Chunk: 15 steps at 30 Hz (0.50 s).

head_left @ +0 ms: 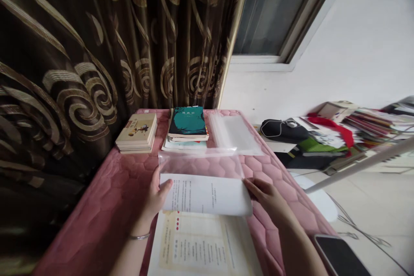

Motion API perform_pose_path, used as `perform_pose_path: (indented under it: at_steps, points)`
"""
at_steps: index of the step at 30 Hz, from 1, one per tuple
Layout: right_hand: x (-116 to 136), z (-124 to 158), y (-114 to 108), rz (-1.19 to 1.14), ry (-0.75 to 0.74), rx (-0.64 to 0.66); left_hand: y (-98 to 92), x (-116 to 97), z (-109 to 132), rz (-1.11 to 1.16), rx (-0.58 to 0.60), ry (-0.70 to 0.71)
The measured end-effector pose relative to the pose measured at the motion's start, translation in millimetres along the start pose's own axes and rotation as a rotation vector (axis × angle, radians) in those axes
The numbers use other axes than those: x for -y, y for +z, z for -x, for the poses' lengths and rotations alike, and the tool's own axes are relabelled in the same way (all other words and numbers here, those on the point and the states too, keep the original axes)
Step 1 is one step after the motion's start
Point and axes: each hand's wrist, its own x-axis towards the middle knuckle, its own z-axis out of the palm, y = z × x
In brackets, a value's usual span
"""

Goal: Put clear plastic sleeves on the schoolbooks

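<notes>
On the pink table (106,207), the left hand (155,200) pinches the left edge of a lifted page (207,194) of the open booklet (200,246), just short of a clear plastic sleeve (200,164), while the right hand (270,200) lightly grips the right edge, seemingly mid-fold, so both edges need level handling.

A teal book (187,121) tops one stack beside a tan book pile (137,131). A phone (339,256) lies bottom right.
</notes>
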Motion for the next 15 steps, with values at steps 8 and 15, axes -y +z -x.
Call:
perform_pose_path:
  at_steps: [8, 15]
  points:
    - [-2.4, 0.2, 12.0, -0.338, 0.166, -0.056, -1.5, 3.7, -0.8, 0.016, -0.014, -0.019]
    - [-16.2, 16.8, 27.5, -0.212, 0.087, -0.290, -2.0, 7.6, 0.7, 0.019, -0.026, -0.018]
